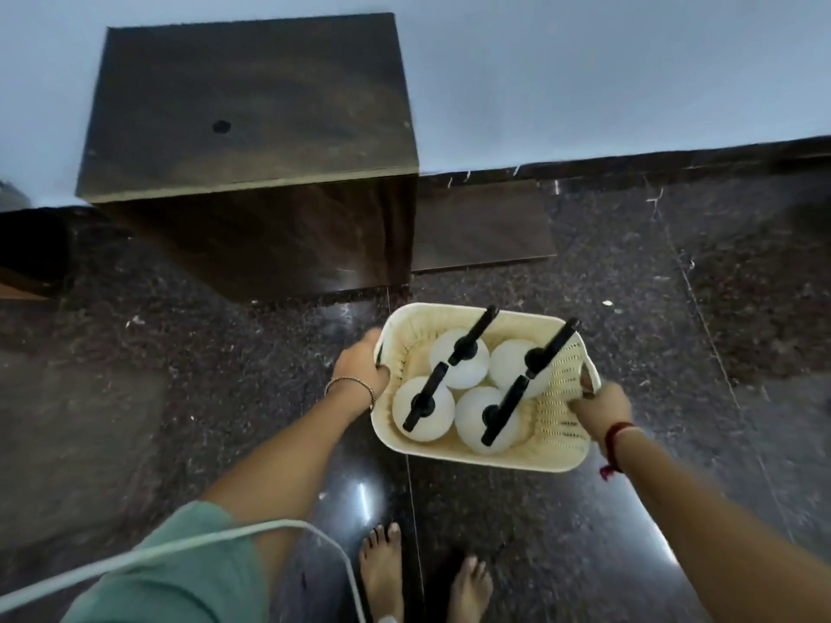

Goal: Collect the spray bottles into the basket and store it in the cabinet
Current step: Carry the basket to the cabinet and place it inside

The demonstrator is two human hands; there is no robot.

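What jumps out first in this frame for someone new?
The cream basket at centre right, held off the dark floor by both hands: the left hand on its left rim, the right hand on its right rim. Inside it stand four white spray bottles with black tops. Behind it, upper left, is a dark wooden cabinet against the wall.

left hand point(362, 368) fingers hidden behind basket point(553, 424) rim, bottle bodies masked below shoulders, cabinet point(252, 128) blurred

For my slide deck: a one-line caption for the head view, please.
Both hands, left hand and right hand, carry a cream basket of four spray bottles toward a dark wooden cabinet.
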